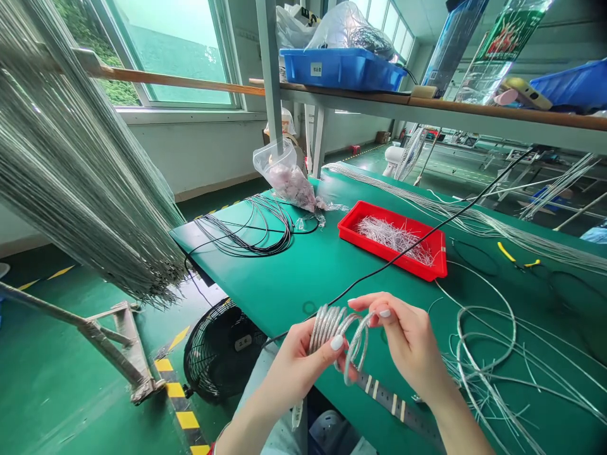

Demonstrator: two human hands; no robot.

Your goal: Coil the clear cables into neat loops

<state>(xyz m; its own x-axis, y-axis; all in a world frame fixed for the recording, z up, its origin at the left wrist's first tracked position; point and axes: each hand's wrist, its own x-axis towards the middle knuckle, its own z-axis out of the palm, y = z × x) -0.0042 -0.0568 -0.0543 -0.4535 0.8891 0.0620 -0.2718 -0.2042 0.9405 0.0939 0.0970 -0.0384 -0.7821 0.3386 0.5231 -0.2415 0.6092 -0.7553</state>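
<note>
Between my hands is a coil of clear-jacketed silvery cable [327, 330], wound in several loops. My left hand [303, 357] is closed around the loops, its thumb pressed along their front. A short end hangs below that hand. My right hand [403, 332] pinches a looser loop at the coil's right side between thumb and forefinger. Under the hands, a dark strap with pale bands [386, 399] runs toward the lower right. More of the same cable [488, 344] lies in loose loops on the green table [246, 281], right of my right hand.
A red tray [348, 237] holds thin clear offcuts. Yellow-handled pliers [519, 256], a black cable coil [265, 234] and a plastic bag [289, 177] lie on the table. A black cord [370, 273] crosses it. A black fan [218, 354] stands below; cables hang left.
</note>
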